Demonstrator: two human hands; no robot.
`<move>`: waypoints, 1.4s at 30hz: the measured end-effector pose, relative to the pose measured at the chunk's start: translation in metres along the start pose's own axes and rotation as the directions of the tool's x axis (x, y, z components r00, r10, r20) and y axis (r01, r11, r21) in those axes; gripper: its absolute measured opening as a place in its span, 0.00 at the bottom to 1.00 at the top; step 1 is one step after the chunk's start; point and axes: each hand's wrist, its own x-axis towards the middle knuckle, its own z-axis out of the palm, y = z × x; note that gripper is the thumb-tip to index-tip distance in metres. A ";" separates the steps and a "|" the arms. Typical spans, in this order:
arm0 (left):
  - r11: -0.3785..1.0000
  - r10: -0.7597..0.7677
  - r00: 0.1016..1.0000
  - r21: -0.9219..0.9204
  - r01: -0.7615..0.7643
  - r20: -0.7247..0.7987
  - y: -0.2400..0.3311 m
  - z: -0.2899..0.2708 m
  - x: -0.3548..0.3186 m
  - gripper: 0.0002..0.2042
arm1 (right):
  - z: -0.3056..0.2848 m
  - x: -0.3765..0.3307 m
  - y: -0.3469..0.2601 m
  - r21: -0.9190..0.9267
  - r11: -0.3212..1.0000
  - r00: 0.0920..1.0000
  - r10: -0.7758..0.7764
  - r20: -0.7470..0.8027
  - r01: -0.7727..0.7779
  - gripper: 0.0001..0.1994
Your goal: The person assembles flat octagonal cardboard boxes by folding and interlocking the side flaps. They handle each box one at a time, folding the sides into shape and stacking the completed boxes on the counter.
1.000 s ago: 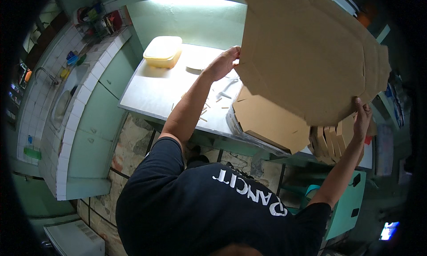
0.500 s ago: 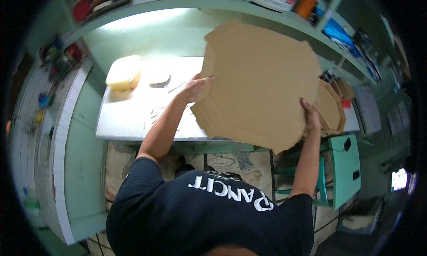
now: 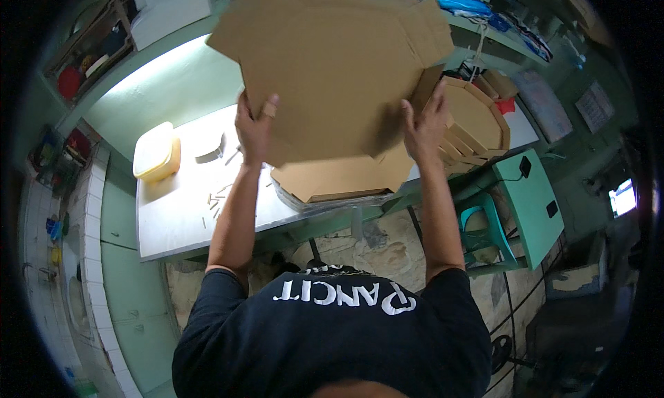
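Holding the cardboard sheet (image 3: 332, 73) above the cardboard pile (image 3: 339, 180) on the white table (image 3: 180, 221), we pinch its left edge with our left hand (image 3: 254, 130) and its folded right flap (image 3: 425, 88) with our right hand (image 3: 425, 129), and should press both evenly, so that no crease bends crooked.

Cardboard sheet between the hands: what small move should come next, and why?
Probably press the right-side flap inward with the right hand, while the left hand steadies the cardboard sheet. That flap appears bent out of the sheet's plane beside the right hand, and the left hand is at the opposite edge, well placed to brace.
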 end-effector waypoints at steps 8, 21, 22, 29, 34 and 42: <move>0.755 0.573 0.712 0.075 -0.651 0.406 0.071 -0.057 0.047 0.24 | -0.107 0.041 -0.046 0.500 0.864 0.967 -0.172 0.188 0.056 0.35; 0.738 0.118 0.990 0.675 -0.033 -0.081 -0.255 -0.288 -0.039 0.23 | -0.152 0.004 0.086 0.567 0.776 0.955 0.286 0.074 -0.276 0.17; 0.627 -0.069 0.988 0.765 0.148 -0.135 -0.274 -0.303 -0.068 0.27 | -0.162 0.000 0.097 0.554 0.766 0.938 0.338 0.084 -0.326 0.18; 0.107 -0.477 0.866 0.968 0.227 -0.150 -0.309 -0.287 -0.139 0.51 | -0.219 -0.007 0.120 0.381 0.863 0.940 0.334 0.064 -0.332 0.20; 0.319 -0.440 0.880 0.947 -0.033 0.179 -0.317 -0.228 -0.111 0.40 | -0.233 -0.004 0.097 0.298 0.909 0.956 0.289 0.054 -0.292 0.22; 0.548 -0.334 0.846 0.816 -0.184 0.415 -0.297 -0.199 -0.108 0.51 | -0.213 -0.011 0.087 0.380 0.870 0.946 0.320 0.047 -0.313 0.20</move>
